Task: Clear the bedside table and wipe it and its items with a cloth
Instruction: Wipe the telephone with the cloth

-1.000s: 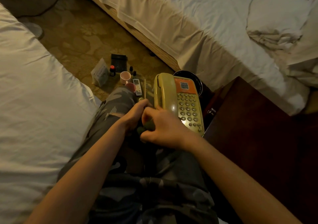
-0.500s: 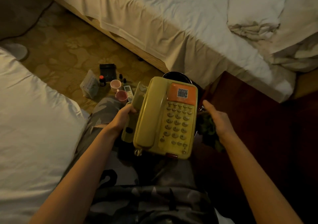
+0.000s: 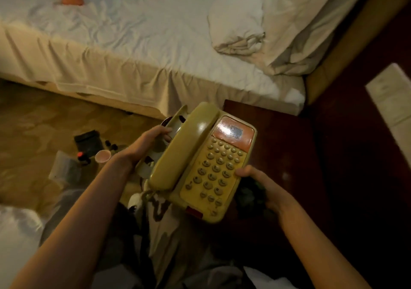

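Yellow telephone (image 3: 200,166) held tilted between both hands, handset seated in its cradle on the left, keypad and orange label facing up, its near right corner over the left edge of the dark wooden bedside table (image 3: 289,155).

Left hand (image 3: 142,146) at the phone's 9 o'clock, fingers curled round the left edge and under the base, gripping it. Right hand (image 3: 264,191) at the phone's 4 o'clock, thumb pressed on the right rim beside the keypad, fingers curled beneath; also bunching a dark green cloth (image 3: 249,195) against the phone's underside, cloth mostly hidden in shadow.

Coiled cord (image 3: 149,194) hanging from the handset's near end, at 7 o'clock of the phone, over camouflage trousers (image 3: 160,222).

On the patterned carpet (image 3: 33,122), at 9 o'clock of the left hand and well apart from the phone: pink cup (image 3: 103,156), red-capped small bottle (image 3: 80,155), dark box (image 3: 87,139), clear packet (image 3: 64,168).

Beyond, at 12 o'clock: bed with white sheets (image 3: 144,44) and rumpled pillows (image 3: 238,22). White bedding (image 3: 17,233) at the near left, 8 o'clock.
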`<move>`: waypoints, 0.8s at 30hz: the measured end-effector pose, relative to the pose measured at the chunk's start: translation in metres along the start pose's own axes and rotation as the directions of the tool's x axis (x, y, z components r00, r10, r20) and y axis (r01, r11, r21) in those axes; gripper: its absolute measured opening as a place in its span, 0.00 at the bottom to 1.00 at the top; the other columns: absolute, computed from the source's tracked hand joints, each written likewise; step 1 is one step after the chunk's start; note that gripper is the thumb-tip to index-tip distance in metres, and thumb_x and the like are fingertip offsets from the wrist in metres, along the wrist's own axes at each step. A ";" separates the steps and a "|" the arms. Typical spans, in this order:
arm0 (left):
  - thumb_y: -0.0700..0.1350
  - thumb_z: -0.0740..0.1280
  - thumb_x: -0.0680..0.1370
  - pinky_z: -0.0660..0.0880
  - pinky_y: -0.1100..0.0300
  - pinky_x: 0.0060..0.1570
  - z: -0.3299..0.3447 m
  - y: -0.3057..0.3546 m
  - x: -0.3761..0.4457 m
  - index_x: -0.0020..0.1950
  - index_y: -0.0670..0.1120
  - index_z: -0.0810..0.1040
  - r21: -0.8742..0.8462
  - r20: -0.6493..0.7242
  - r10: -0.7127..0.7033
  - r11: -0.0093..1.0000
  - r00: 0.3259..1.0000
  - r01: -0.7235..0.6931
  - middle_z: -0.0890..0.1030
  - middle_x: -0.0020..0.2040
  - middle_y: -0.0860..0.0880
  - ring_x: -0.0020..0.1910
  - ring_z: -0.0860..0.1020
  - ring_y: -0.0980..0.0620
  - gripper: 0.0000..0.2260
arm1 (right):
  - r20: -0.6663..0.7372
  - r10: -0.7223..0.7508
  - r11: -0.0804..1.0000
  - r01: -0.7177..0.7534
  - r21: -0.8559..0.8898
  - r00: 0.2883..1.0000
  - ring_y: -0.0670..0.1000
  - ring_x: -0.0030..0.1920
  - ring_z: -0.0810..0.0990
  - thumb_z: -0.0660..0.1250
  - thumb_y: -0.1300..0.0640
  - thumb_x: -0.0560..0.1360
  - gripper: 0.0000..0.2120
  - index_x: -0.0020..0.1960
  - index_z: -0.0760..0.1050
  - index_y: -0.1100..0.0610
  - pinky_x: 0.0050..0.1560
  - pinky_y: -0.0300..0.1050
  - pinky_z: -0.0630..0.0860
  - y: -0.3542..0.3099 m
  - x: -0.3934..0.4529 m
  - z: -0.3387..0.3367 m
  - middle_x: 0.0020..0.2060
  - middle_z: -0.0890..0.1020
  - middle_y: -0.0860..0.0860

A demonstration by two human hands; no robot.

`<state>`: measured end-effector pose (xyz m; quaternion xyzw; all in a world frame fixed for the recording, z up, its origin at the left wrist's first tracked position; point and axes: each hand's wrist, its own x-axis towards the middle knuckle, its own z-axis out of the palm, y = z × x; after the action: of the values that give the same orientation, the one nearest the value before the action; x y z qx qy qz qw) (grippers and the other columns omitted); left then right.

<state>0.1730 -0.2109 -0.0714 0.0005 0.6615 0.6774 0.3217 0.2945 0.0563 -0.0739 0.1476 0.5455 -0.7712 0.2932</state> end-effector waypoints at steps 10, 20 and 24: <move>0.67 0.44 0.78 0.81 0.50 0.40 0.101 0.036 0.103 0.69 0.47 0.67 0.010 0.135 0.050 0.999 0.990 -0.052 0.75 0.61 0.34 0.42 0.80 0.37 0.31 | -0.371 -0.278 0.867 0.397 0.301 0.886 0.57 0.55 0.81 0.78 0.52 0.52 0.37 0.59 0.75 0.60 0.60 0.54 0.73 -0.019 -0.014 -0.079 0.56 0.81 0.59; 0.49 0.57 0.80 0.70 0.41 0.62 0.149 0.050 0.227 0.76 0.45 0.56 0.814 0.105 0.300 0.521 0.948 -0.255 0.59 0.74 0.34 0.61 0.73 0.33 0.26 | -0.663 -0.287 0.837 0.518 0.177 0.691 0.51 0.51 0.82 0.71 0.49 0.65 0.21 0.56 0.75 0.54 0.47 0.45 0.76 -0.066 -0.002 -0.163 0.50 0.84 0.52; 0.54 0.44 0.80 0.62 0.46 0.68 0.167 0.077 0.271 0.78 0.46 0.53 0.971 0.195 0.346 0.063 0.918 -0.230 0.57 0.76 0.39 0.68 0.64 0.36 0.27 | -0.778 -0.168 0.843 0.498 0.206 0.606 0.53 0.44 0.80 0.65 0.50 0.73 0.12 0.52 0.76 0.56 0.40 0.46 0.75 -0.083 0.018 -0.198 0.45 0.82 0.55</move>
<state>-0.0045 0.0637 -0.0963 0.3121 0.9394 0.1231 0.0704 0.2114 0.2539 -0.0923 0.3941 0.4628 -0.7815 -0.1405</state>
